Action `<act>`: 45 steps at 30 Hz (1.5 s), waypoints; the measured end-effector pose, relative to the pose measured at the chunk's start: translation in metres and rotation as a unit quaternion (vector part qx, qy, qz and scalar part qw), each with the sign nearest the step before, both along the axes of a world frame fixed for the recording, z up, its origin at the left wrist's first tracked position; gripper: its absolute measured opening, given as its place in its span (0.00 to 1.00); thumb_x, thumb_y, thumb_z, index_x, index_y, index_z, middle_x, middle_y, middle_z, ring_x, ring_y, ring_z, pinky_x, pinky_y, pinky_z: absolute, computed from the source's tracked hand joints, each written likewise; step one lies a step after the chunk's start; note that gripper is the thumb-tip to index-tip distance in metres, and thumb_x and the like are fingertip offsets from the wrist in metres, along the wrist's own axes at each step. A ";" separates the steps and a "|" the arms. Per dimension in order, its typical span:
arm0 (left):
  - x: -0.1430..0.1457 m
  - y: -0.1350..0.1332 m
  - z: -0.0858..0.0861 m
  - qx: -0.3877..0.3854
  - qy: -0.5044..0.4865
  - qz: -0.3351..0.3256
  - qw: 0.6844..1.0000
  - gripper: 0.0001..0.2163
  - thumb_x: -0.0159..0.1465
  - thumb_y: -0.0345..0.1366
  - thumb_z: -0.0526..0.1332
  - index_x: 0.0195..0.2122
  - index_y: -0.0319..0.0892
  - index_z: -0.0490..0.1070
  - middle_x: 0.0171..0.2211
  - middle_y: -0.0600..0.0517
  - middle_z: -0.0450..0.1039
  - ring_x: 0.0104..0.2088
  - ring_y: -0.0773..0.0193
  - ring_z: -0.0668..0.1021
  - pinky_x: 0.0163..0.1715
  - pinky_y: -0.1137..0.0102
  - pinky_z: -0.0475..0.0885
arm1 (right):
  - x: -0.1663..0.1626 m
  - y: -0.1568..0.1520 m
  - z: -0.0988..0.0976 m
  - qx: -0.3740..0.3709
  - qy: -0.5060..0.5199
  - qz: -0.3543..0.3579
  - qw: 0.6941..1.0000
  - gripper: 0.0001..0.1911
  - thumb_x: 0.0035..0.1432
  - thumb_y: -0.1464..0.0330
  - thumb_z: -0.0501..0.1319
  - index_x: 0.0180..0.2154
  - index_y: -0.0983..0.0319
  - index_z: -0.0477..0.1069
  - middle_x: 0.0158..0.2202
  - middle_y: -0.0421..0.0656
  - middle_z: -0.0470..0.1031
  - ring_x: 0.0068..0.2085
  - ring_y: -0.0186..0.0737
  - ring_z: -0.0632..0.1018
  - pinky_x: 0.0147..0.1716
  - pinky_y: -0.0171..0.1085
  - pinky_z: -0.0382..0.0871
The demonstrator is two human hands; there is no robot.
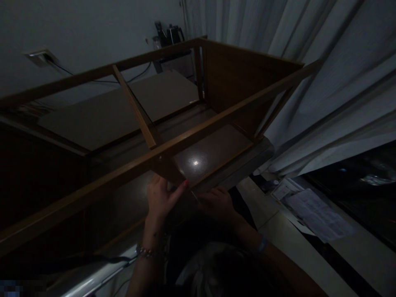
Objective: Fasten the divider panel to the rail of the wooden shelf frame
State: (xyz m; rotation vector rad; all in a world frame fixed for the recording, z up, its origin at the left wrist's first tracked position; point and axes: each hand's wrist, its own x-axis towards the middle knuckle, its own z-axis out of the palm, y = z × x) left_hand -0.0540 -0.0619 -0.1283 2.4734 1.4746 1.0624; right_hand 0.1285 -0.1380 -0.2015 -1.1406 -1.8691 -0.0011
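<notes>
A wooden cabinet frame (235,109) with open upper sides stands in front of me, its rails meeting at the corners. My left hand (161,194) is closed round the lower front edge of the wooden divider panel (168,168), with the thumb on its right face. Low at the front, close by the left hand, my right hand (218,202) is closed on a tool with a thin metal shaft (195,196), which looks like a screwdriver. Its shaft points up and left toward the divider's foot. The handle is hidden in the hand, and the dim light obscures the tip.
White curtains (309,99) hang at the right. A kettle (175,35) stands behind the frame. A wall socket (41,57) has a cable plugged in. Papers (318,214) lie at the right, beside a dark glossy surface. A shiny metal tube (102,270) runs along the lower left.
</notes>
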 end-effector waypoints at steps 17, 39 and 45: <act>0.001 0.000 0.001 -0.021 -0.003 0.009 1.000 0.14 0.57 0.49 0.60 0.26 0.44 0.66 0.26 0.51 0.72 0.31 0.59 0.75 0.31 0.67 0.68 | -0.015 -0.008 0.014 -0.087 -0.034 -0.015 0.996 0.17 0.64 0.67 0.53 0.22 0.60 0.64 0.21 0.38 0.71 0.27 0.35 0.69 0.32 0.40 0.53; 0.002 -0.001 0.001 -0.023 -0.024 0.002 0.999 0.13 0.58 0.48 0.60 0.27 0.43 0.67 0.28 0.52 0.72 0.31 0.60 0.75 0.31 0.68 0.68 | -0.002 -0.005 0.005 -0.038 -0.003 0.115 0.993 0.06 0.62 0.65 0.59 0.36 0.60 0.70 0.31 0.40 0.76 0.35 0.36 0.74 0.39 0.36 0.68; 0.002 0.000 0.001 -0.028 -0.017 -0.003 0.999 0.12 0.58 0.47 0.60 0.28 0.43 0.68 0.28 0.51 0.73 0.31 0.60 0.75 0.31 0.67 0.69 | 0.010 -0.004 0.009 -0.028 -0.055 0.155 0.986 0.12 0.62 0.67 0.59 0.48 0.61 0.69 0.40 0.42 0.77 0.41 0.37 0.75 0.43 0.37 0.70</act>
